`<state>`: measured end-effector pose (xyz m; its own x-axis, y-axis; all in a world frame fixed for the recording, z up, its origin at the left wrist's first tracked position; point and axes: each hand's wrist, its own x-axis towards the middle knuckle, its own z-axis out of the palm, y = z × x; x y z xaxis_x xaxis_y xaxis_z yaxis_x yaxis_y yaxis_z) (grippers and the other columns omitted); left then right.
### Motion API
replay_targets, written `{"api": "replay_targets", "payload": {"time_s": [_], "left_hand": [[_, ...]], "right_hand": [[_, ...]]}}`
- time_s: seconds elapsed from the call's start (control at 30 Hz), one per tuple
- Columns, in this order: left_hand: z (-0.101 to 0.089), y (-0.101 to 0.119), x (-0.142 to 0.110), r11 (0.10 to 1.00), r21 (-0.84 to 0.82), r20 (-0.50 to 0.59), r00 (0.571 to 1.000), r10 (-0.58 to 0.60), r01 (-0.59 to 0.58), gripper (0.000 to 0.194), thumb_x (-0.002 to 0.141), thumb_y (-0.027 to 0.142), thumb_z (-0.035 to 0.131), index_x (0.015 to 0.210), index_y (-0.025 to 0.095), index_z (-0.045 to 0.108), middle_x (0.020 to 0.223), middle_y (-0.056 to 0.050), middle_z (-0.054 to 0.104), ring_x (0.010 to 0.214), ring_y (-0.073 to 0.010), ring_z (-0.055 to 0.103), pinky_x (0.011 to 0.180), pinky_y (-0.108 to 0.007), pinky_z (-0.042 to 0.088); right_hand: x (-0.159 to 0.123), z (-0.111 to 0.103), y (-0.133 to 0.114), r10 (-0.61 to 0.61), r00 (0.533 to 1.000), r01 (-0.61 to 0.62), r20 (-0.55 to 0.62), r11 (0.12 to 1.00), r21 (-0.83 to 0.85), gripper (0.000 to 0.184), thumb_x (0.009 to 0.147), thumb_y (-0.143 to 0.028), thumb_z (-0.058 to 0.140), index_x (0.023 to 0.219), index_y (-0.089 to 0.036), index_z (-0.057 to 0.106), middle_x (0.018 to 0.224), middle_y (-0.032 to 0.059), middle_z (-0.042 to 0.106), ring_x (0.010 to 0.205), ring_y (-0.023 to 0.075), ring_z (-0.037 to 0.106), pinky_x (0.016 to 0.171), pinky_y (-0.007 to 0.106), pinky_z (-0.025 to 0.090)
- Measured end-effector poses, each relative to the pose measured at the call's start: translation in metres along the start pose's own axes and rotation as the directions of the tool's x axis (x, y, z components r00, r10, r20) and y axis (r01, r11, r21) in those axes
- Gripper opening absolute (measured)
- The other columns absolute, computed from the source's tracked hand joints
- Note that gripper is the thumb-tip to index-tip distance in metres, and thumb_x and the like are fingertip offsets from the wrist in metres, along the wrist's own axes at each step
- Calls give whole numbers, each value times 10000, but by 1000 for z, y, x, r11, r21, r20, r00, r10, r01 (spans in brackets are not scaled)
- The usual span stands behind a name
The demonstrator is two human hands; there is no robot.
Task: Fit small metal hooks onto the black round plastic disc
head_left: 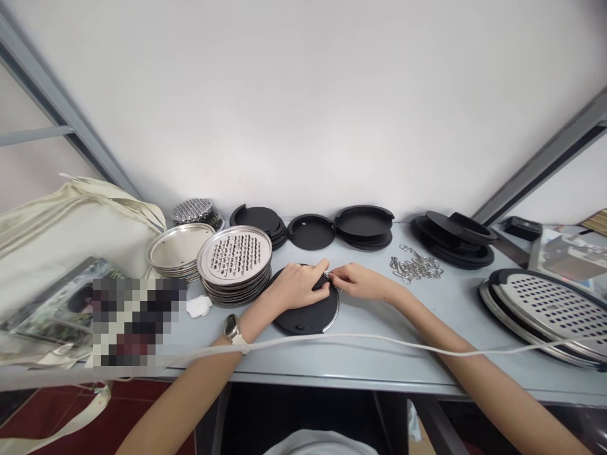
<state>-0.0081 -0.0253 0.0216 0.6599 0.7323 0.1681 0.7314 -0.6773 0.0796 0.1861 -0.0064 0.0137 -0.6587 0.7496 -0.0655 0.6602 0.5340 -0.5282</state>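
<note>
A black round disc (307, 313) with a thin metal rim lies flat on the grey table (360, 354) in front of me. My left hand (300, 284) rests on its upper part with fingers curled, pressing it down. My right hand (359, 281) meets it from the right, fingertips pinched on a small metal clip at the disc's top edge. The clip itself is mostly hidden by my fingers. A watch sits on my left wrist.
Stacks of perforated metal discs (234, 260) and plain metal plates (177, 249) stand left. Black disc stacks (363, 226) line the back wall. Loose wire clips (415, 265) lie right of my hands. Large perforated trays (545, 309) sit far right. A white cable (379, 341) crosses the front; a cloth bag (57, 234) is left.
</note>
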Motion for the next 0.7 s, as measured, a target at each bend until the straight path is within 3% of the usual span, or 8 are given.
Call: {"api": "replay_targets", "payload": {"time_s": [0.7], "left_hand": [[3, -2, 0, 1000, -10, 11, 1000, 27, -27, 187, 888, 320, 408, 998, 184, 471, 722, -32, 649, 669, -221, 640, 587, -276, 411]], "right_hand": [[-2, -2, 2, -12, 1000, 11, 9, 999, 52, 231, 852, -246, 373, 630, -184, 383, 526, -58, 386, 480, 77, 301, 475, 219, 252]]}}
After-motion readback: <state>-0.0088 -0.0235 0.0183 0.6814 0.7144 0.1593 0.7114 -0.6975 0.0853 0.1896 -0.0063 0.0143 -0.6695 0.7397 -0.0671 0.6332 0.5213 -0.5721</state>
